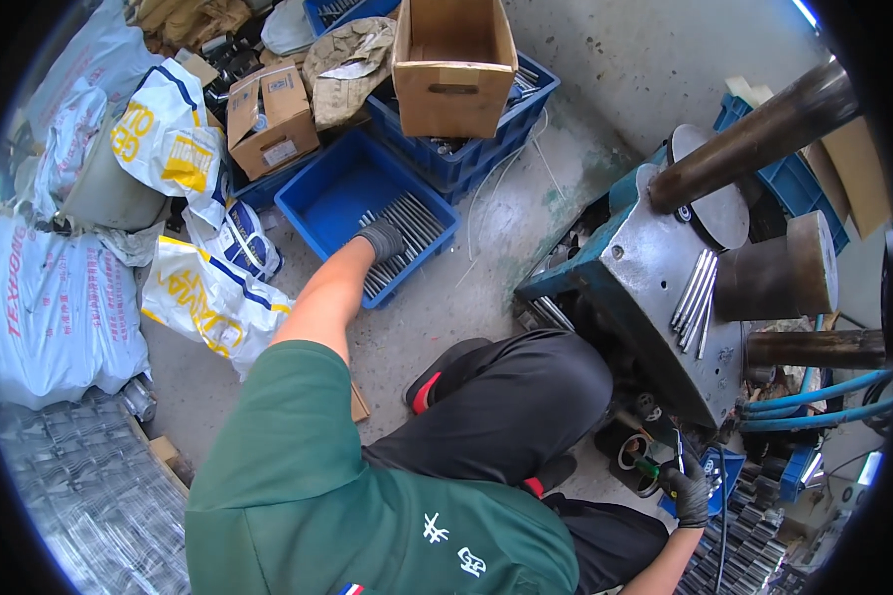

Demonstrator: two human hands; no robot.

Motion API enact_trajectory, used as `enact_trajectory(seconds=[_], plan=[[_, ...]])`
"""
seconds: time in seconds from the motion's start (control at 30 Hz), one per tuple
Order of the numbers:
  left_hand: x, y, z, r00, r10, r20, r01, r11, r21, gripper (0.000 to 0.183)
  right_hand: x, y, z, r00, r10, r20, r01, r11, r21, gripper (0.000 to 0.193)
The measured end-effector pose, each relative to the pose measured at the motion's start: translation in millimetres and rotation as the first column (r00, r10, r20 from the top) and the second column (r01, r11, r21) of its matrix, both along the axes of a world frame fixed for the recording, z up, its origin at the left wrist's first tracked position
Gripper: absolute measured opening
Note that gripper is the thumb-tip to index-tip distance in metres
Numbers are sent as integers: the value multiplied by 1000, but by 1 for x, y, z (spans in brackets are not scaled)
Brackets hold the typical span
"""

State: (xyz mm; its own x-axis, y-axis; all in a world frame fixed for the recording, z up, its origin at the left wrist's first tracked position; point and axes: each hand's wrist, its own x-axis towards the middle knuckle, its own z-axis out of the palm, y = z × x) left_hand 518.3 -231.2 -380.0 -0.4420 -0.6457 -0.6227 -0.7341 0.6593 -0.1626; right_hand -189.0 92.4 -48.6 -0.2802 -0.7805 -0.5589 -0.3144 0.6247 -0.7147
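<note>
My left hand (381,239), in a dark grey glove, reaches into a blue plastic bin (313,193). Its fingers curl down over the metal rods (412,223) lying side by side there; the fingertips are partly hidden. At the lower right, my right hand (689,493), in a dark glove, is closed around a thin silver metal rod (680,451) that points up from the fist. Beside that hand, a green handle (647,466) leans at a round dark pot (625,454). Several bright rods (697,302) lie on the steel plate of a press (630,268).
A cardboard box (453,94) sits on stacked blue crates (437,159) behind the bin. White bags (60,307) and a smaller carton (273,117) stand at the left. Thick steel columns (754,134) rise from the press. Blue hoses (814,399) run near my right arm.
</note>
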Motion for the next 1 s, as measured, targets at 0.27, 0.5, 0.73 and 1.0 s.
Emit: enact_trajectory(seconds=[0.27,0.5,0.73,1.0], plan=[[-10,45,25,960,-35,-279,5,994,-105,37,-22,7,-2,999,27,22,-29,996,79,55],[-16,67,36,827,233,-512,-316,945,-82,55,-25,8,-5,998,38,56,-42,997,59,56],[-23,69,52,798,439,-412,-508,859,-68,66,-28,10,-7,999,9,33,-10,1000,7,53],[-26,69,0,731,523,-438,-619,779,-103,72,-27,8,-9,999,38,26,-39,999,16,57]])
